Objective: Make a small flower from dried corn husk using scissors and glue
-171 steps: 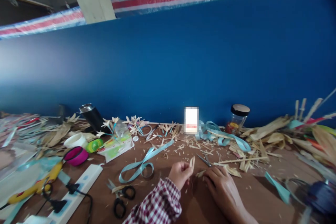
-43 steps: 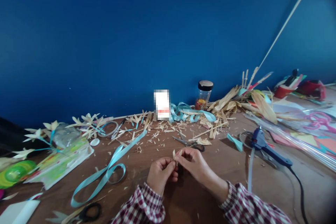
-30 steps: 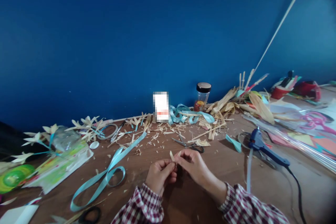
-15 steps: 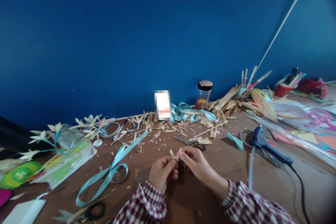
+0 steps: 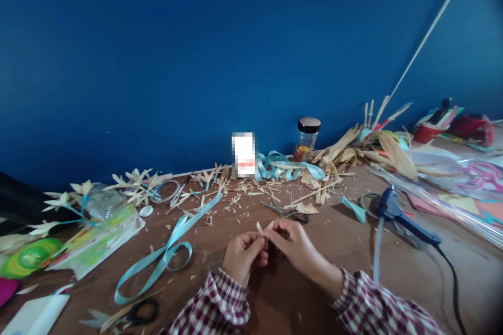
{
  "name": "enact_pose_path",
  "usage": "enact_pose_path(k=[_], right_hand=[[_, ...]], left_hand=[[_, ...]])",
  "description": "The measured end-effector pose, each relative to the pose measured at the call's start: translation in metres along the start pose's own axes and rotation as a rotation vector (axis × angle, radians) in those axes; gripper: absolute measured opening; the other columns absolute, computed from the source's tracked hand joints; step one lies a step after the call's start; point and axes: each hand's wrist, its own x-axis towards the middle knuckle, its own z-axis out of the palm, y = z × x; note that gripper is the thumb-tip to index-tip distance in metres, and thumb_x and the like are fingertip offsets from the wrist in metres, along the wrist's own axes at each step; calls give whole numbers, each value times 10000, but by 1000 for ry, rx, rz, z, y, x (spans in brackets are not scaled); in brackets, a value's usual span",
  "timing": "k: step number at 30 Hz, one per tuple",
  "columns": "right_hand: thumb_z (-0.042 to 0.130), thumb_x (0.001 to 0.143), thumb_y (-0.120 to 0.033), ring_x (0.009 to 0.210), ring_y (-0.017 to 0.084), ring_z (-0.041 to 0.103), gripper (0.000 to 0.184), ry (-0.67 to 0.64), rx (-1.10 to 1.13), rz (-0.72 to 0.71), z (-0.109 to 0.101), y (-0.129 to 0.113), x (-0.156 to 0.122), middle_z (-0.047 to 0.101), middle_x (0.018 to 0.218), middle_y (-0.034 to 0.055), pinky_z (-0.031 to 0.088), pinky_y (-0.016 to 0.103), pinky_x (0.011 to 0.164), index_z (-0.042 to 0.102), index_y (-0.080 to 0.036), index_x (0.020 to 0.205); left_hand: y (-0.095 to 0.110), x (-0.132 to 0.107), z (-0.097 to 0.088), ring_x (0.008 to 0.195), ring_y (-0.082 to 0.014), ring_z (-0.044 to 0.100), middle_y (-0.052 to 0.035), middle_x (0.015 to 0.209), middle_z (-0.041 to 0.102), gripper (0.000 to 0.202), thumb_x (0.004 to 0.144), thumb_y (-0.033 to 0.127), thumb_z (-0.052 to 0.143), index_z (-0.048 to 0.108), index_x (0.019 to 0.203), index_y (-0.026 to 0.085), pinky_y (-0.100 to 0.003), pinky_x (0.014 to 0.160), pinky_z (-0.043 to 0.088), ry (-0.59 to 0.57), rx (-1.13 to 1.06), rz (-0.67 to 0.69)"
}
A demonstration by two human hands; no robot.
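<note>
Left hand (image 5: 244, 259): I pinch the husk (image 5: 260, 228) firmly;
Right hand (image 5: 295, 247): I pinch it too, close beside the left;
Husk: looks brittle; light, even pressure suits best

Strip (image 5: 260, 228) mostly hidden in the grip.
Two tips show, remainder covered by left hand (image 5: 244, 256) and right hand (image 5: 293, 246); one piece or two, cannot tell. Card (image 5: 244, 153): pixelated, illegible. Jar (image 5: 308, 139): contents (image 5: 302, 154) too indistinct to identify. Cut off: sleeves (image 5: 223, 301), gun cord (image 5: 455, 282) at bottom edge; pink item (image 5: 6, 291), black object (image 5: 19, 204) at left edge.
</note>
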Motion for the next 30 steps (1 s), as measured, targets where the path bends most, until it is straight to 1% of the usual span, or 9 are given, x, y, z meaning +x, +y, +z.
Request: enact_pose_path(k=[3,6,9,11,14,20,22,26,30], right_hand=[[552,800,-300,579,101,476,213,-6,13,-16,1,1,0,548,603,-18,373,200,560,594,-138,669],[560,792,-318,605,114,500,221,-18,31,-33,2,0,0,568,630,-5,396,212,583,574,-141,659],[564,786,-341,603,122,509,239,3,-8,-14,2,-1,-1,582,636,5,405,222,578,567,-145,649],[555,791,-338,598,126,512,234,25,-56,-6,2,-2,-1,589,637,9,407,227,575,576,-147,656],[542,797,-324,623,139,527,221,48,-105,-33,3,-1,-1,608,669,21,415,239,597,579,-155,659],[530,802,-340,635,153,536,238,60,-116,-40,4,-2,-2,612,664,28,425,245,599,587,-161,656],[537,801,-346,643,152,543,228,65,-91,-38,4,-2,-2,621,688,30,427,242,602,597,-159,687],[542,801,-345,648,148,542,198,99,-68,-38,2,-2,-2,620,724,26,424,234,594,614,-161,817],[525,813,-330,650,146,533,192,117,-138,-55,-1,-8,-4,617,711,18,413,234,601,619,-164,797]], left_hand=[[-2,1,-1,409,-50,522,3,536,607,332,533,370,770,626,658,98,-137,376,432,-10,9,9],[-7,2,-3,416,-55,530,4,552,607,309,581,376,741,628,667,101,-148,387,443,-52,51,46],[-9,1,-4,420,-62,536,-1,559,609,292,605,370,724,629,665,100,-163,397,452,-69,88,74],[-9,1,-3,419,-68,537,-6,561,610,289,599,363,725,629,665,99,-171,398,452,-53,84,67],[-6,-1,-1,423,-77,541,-10,562,612,292,581,358,733,630,670,100,-184,404,454,-31,61,58],[-5,-1,-2,420,-79,540,-3,551,603,257,593,330,718,615,664,106,-185,410,451,-29,56,62],[-6,-1,-2,420,-74,532,0,549,599,245,601,322,712,612,665,107,-175,401,438,-21,49,73],[-6,-1,-1,412,-63,514,9,536,594,247,591,317,719,598,656,112,-165,397,425,-2,19,65],[-5,1,-1,401,-59,500,14,515,586,272,560,320,739,579,638,114,-163,387,409,-21,-31,61]])
